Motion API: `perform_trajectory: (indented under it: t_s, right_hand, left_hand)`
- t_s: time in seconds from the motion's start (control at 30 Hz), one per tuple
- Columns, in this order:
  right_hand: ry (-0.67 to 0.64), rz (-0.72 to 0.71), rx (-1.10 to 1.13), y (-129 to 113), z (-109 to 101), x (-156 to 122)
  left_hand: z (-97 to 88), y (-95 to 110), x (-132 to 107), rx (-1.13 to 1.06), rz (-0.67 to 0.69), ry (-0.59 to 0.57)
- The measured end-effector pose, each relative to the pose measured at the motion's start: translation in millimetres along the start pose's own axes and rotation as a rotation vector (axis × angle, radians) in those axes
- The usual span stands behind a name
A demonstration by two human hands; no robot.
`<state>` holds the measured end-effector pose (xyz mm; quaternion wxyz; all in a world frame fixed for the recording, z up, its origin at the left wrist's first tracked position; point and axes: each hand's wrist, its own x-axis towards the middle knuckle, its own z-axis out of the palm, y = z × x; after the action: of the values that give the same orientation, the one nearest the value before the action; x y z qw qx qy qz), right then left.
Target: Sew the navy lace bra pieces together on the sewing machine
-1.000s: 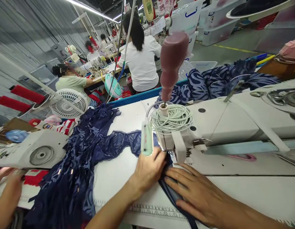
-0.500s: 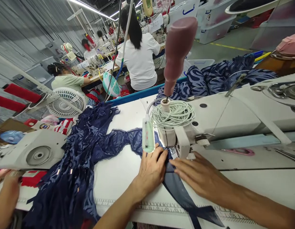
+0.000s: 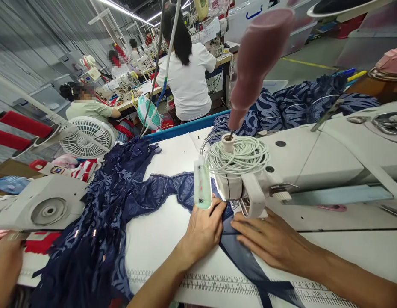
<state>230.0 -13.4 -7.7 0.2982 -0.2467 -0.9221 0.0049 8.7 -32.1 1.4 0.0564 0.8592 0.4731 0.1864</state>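
Note:
Dark blue sheer fabric (image 3: 245, 254) lies under the needle area of a white sewing machine (image 3: 333, 156), with its loose strips trailing toward the table's front edge. My left hand (image 3: 203, 233) rests palm down on the cloth, left of the presser foot, fingers lying on it. Stretched over the same cloth, the fingers of my right hand (image 3: 270, 237) reach in from the right, close by the machine head. A small lit lamp (image 3: 203, 184) partly covers my left fingertips. Joined lace pieces (image 3: 153, 192) run left from there into a navy heap (image 3: 98, 214).
A pink-handled screwdriver (image 3: 262, 55) stands upright in the machine head, above coiled pale green cord (image 3: 238, 156). Patterned blue bundles (image 3: 291, 102) lie behind. A printed ruler (image 3: 224, 284) marks the front edge. At left are another machine (image 3: 51, 205) and another person's hand (image 3: 9, 256).
The view has shifted slightly, so the machine head and screwdriver appear farther right. My hands stay on the cloth in nearly the same pose.

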Motion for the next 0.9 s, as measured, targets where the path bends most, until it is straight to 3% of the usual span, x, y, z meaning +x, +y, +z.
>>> perform_trajectory:
  t_s: [0.2, 0.33, 0.7, 0.9]
  right_hand:
    - [-0.016, -0.018, 0.085, -3.2, -2.3, 5.7]
    - [-0.072, -0.013, 0.1, -1.6, -1.7, 4.0]
    - [-0.051, -0.009, 0.053, -0.5, 2.7, -2.3]
    - [-0.155, -0.133, 0.186, -12.8, -3.7, 6.2]
  left_hand:
    - [4.8, -2.1, -0.7, -0.006, -0.009, 0.05]
    - [0.7, -5.9, 2.3, -0.024, 0.009, 0.012]
    - [-4.6, -10.7, 11.9, -0.008, -0.025, -0.057]
    - [-7.8, -9.9, -9.7, -0.001, -0.037, -0.066]
